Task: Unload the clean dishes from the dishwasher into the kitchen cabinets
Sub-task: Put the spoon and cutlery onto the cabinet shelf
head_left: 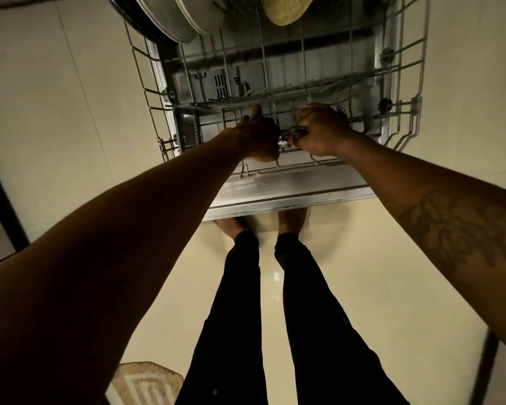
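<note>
White plates (170,19) are stood on edge at the far left of the pulled-out wire rack (412,112). Left hand (259,138) is curled, thumb raised, at the rack's near side; what is gripped cannot be told. A woven round piece (287,8) is lodged at far middle. A shiny metal item (294,133), low over the rack, is grasped by right hand (322,131).

A glossy cream tiled floor (362,287) is seen below, and a small glare is caught on it. A beige woven mat with pale nested stripes (146,382) is laid on it at lower left. A dark upright frame edge (5,206) is seen at far left.
</note>
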Tool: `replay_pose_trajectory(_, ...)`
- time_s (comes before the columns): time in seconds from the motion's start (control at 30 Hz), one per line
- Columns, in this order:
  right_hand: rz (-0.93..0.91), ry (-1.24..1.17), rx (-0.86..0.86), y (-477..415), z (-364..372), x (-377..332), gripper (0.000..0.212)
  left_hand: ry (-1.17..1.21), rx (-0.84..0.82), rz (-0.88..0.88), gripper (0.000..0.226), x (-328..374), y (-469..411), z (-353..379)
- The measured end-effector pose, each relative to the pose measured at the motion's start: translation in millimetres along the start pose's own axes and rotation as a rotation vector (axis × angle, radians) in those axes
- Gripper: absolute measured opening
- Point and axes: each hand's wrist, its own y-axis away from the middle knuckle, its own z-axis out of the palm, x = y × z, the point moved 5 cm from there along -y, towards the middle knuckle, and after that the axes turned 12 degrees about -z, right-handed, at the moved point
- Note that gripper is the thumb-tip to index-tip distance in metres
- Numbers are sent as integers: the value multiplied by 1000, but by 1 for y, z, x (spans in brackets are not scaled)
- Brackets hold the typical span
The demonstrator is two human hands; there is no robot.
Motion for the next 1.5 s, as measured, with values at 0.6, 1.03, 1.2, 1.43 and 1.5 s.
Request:
replay_pose_trajectory(0.6,87,-170,120,33,-32,-30,32,410,375,38,40,-2,31,15)
replay_pose_trajectory(1.03,81,-967,449,62,-110,-79,60,1168,262,-120,13,-48,105,-69)
replay_pose_trajectory(1.2,35,-1158,504,88,-153,-126,51,1723,-60,7,15,-55,158,-100)
replay_pose_trajectory(1.43,-106,-1211,582,150,-227,-224,21,1909,-147,27,20,-69,271,-169)
replay_pose_trajectory(1.5,-159,-1180,589,171,-249,-255,33,1974,-168,39,23,-71,312,-190)
